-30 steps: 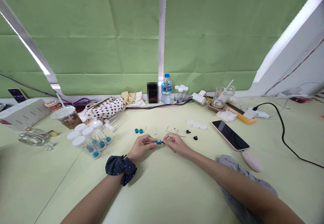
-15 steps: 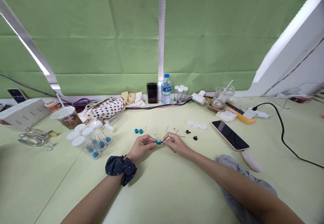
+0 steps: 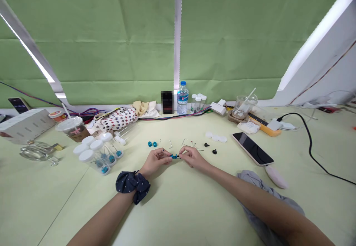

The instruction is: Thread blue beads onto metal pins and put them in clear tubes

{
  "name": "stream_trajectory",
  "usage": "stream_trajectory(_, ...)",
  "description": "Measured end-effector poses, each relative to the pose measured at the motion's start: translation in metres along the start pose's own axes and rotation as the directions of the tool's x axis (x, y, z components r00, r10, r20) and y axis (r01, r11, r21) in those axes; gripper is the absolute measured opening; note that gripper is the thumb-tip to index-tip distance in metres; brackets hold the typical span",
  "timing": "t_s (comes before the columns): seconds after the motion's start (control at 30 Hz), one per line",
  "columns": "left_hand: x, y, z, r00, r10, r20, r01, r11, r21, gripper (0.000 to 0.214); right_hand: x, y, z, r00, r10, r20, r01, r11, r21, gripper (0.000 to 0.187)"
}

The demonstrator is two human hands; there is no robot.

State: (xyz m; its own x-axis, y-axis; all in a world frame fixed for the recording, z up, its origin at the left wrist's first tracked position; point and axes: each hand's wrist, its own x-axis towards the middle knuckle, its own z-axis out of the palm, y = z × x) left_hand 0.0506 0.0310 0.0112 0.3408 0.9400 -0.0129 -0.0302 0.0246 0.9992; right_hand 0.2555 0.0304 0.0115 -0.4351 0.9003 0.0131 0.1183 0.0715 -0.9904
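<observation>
Near the middle of the table my left hand (image 3: 155, 160) pinches a small blue part (image 3: 174, 156) between thumb and fingers. My right hand (image 3: 193, 158) is closed from the other side, its fingertips on the short dark piece at the right end of that part. Thin rods show along the left fingers. Just beyond the left hand lie two blue knobs (image 3: 152, 144) and a small hex key (image 3: 171, 143). Two black pieces (image 3: 210, 148) rest past the right hand, close to some thin pins and rods (image 3: 194, 143). The fingers cover much of the held part.
On the left stand several white-capped clear tubes (image 3: 96, 153) with blue pieces inside, beside a lidded drink cup (image 3: 72, 128). A water bottle (image 3: 183, 98) is at the back. White caps (image 3: 215, 137), a phone (image 3: 253, 148) and a grey cloth (image 3: 257, 205) lie right.
</observation>
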Motion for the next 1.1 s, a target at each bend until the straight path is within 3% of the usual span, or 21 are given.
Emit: stream_trajectory(1.1, -0.0007, 0.0015, 0.0001, 1.0, -0.003, 0.001, 0.003, 1.0, 0.018, 0.029, 0.0005, -0.0028, 0.0006, 1.0, 0.015, -0.009, -0.015, 0.999, -0.042, 0.028)
